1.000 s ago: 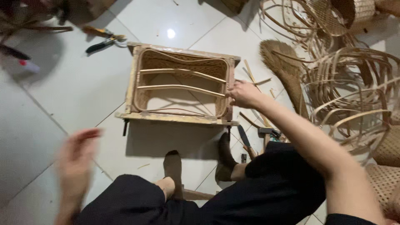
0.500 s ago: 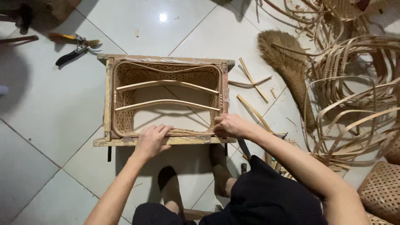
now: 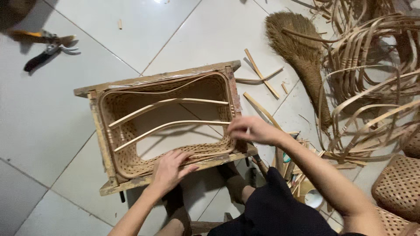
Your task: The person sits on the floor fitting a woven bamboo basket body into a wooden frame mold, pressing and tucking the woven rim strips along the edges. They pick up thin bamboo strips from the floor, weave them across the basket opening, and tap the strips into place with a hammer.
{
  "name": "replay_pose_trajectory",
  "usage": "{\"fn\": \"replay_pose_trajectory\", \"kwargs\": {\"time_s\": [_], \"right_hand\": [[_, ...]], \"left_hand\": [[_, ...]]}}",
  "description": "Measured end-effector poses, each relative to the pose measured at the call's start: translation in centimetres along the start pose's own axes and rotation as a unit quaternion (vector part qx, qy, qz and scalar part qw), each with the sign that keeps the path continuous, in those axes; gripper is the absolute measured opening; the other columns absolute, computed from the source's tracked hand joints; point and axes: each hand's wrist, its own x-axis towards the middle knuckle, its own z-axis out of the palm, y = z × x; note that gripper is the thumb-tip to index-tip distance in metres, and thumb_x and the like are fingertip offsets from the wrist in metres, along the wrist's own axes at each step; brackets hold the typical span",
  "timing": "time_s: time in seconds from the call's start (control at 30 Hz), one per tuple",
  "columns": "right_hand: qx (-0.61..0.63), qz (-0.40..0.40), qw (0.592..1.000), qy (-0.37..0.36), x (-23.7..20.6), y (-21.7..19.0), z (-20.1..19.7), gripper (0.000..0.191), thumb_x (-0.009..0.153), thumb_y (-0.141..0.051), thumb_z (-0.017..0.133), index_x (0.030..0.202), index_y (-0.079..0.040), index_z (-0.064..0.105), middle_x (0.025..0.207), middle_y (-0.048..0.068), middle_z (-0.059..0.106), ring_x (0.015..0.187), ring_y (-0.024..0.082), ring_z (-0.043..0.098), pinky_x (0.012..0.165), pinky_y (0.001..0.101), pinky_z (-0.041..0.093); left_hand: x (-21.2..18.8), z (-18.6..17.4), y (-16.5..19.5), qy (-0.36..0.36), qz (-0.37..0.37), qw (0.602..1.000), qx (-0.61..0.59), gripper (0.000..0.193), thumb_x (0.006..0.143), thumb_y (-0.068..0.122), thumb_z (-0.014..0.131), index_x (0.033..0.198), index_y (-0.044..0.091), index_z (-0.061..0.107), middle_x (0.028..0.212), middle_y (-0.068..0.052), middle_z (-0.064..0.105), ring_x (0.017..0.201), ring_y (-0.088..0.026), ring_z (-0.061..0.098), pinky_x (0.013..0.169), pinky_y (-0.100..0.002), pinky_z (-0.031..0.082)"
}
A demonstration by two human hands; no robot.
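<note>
A rectangular wooden frame (image 3: 157, 78) lies on the tiled floor with a woven rattan basket (image 3: 127, 161) fitted inside it. Two bent rattan strips (image 3: 170, 126) span the opening. My left hand (image 3: 168, 169) rests on the near woven rim, fingers curled over it. At the frame's near right corner, my right hand (image 3: 250, 130) pinches the right end of the lower strip. My feet (image 3: 236, 185) are tucked under the near edge of the frame.
Cutters with yellow and black handles (image 3: 46, 43) lie at the far left. A fibre brush (image 3: 302, 52) and loose strip offcuts (image 3: 262, 78) lie right of the frame. Coiled rattan hoops (image 3: 372, 91) and woven cane panels (image 3: 400, 183) crowd the right side.
My left hand swung in from the lower left and settled on the near rim. My right hand stays near the frame's right corner. The view has tilted, so the frame now sits askew.
</note>
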Motion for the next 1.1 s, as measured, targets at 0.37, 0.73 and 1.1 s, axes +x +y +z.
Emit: {"fn": "replay_pose_trajectory", "kwargs": {"time_s": [0.37, 0.73, 1.1], "right_hand": [[-0.114, 0.389, 0.888, 0.216, -10.6, 12.4, 11.6, 0.036, 0.084, -0.021, 0.072, 0.113, -0.001, 0.063, 0.088, 0.019, 0.073, 0.085, 0.040, 0.070, 0.071, 0.0482, 0.054], [0.086, 0.303, 0.852, 0.419, -10.8, 8.1, 7.8, 0.021, 0.103, -0.018, 0.068, 0.119, -0.005, 0.065, 0.086, 0.014, 0.068, 0.069, 0.017, 0.062, 0.061, 0.0333, 0.051], [-0.240, 0.111, 0.963, -0.054, -2.3, -6.8, 6.2, 0.046, 0.100, -0.033, 0.051, 0.144, -0.022, 0.052, 0.095, 0.018, 0.072, 0.066, 0.035, 0.070, 0.055, 0.0454, 0.055]], "left_hand": [[0.8, -0.7, 0.7, -0.028, -0.101, 0.992, -0.071, 0.044, 0.076, 0.052, 0.076, 0.106, 0.020, 0.081, 0.100, 0.001, 0.079, 0.085, -0.021, 0.072, 0.075, -0.040, 0.057], [0.0, 1.0, 0.4, 0.138, 0.022, 0.990, 0.000, 0.030, 0.083, 0.045, 0.076, 0.099, 0.019, 0.080, 0.091, 0.004, 0.078, 0.081, -0.014, 0.071, 0.073, -0.034, 0.051], [0.1, 0.5, 0.8, 0.168, 0.046, 0.984, 0.039, 0.028, 0.085, 0.043, 0.076, 0.096, 0.018, 0.080, 0.087, 0.002, 0.076, 0.078, -0.016, 0.069, 0.082, -0.037, 0.048]]}}
